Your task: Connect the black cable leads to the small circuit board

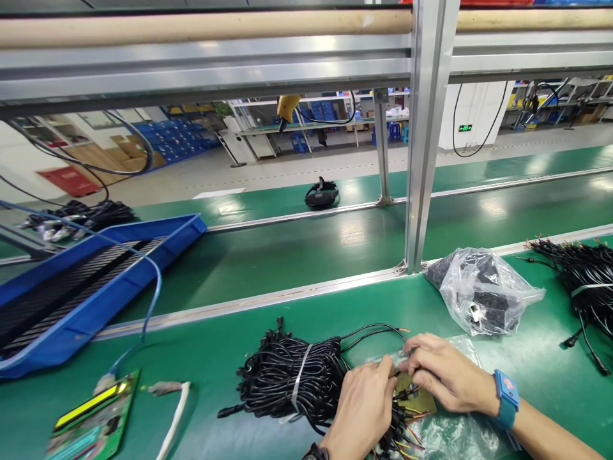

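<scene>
My left hand (364,397) is closed, thumb and fingertips together. What sits between its fingers is hidden. Opposite it, my right hand (447,374), with a blue wrist strap (506,397), is bent in a pinch, fingertips close to the left ones. I cannot make out what it grips. Beneath both hands lie a yellowish-brown board-like piece (421,401), a clear plastic bag (467,431) and short black cables (395,425) with coloured wire ends. A tied bundle of black cables (297,377) lies left of my left hand; one lead from it runs to my right fingers.
A clear bag of black parts (483,291) stands behind my right hand, beside a metal post (424,160). More black cables (591,275) lie far right. To the left are a green circuit board (90,418), a white cable (175,418) and a blue tray (158,246).
</scene>
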Tool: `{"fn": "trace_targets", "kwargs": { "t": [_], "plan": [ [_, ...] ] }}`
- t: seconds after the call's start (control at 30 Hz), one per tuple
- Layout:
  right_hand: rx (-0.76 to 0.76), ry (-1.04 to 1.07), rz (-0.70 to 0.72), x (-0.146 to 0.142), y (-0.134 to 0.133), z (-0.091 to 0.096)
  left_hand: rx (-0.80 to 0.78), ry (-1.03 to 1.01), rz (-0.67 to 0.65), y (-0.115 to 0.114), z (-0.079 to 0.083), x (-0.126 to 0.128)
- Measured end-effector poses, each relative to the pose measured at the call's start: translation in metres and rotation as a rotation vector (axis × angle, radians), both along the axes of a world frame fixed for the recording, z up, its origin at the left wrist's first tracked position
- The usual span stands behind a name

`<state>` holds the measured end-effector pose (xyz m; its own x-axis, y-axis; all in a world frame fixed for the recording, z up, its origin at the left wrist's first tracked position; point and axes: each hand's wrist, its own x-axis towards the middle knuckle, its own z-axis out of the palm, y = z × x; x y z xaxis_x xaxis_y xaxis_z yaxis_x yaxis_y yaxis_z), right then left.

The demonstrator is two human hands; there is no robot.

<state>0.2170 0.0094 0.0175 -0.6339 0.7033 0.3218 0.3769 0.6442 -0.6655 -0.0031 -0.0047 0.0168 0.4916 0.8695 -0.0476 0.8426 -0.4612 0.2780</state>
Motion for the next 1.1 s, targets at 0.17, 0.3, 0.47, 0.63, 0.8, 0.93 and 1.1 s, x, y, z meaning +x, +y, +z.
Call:
{"fn": "trace_targets", "kwargs": {
  "t": [0.17, 0.3, 0.47, 0.63, 0.8, 0.93, 1.1],
  "plan": [
    [0.009, -0.014, 0.007, -0.002, -0.001, 0.000, 0.025, -0.007, -0.001, 0.001, -0.001, -0.001],
    [0.003, -0.005, -0.009, -0.002, -0.001, -0.001, 0.006, -0.023, -0.001, 0.002, 0.001, -0.001],
    [-0.022, 0.020, -0.042, -0.001, -0.001, -0.001, -0.070, -0.087, 0.006, 0.003, 0.004, -0.003],
    [-0.102, 0.231, -0.349, 0.007, 0.005, 0.003, -0.199, -0.315, 0.047, 0.002, 0.009, -0.003],
    [-0.448, 0.367, -0.345, 0.002, 0.007, -0.002, -0.302, -0.577, 0.043, 0.000, 0.010, 0.001],
    [-0.737, 0.511, -0.213, -0.005, 0.006, -0.007, -0.254, -0.684, 0.034, 0.001, 0.010, 0.003],
    [-0.872, 0.612, -0.126, -0.010, 0.004, -0.009, -0.182, -0.810, 0.073, 0.001, 0.004, 0.007]
  ]
}}
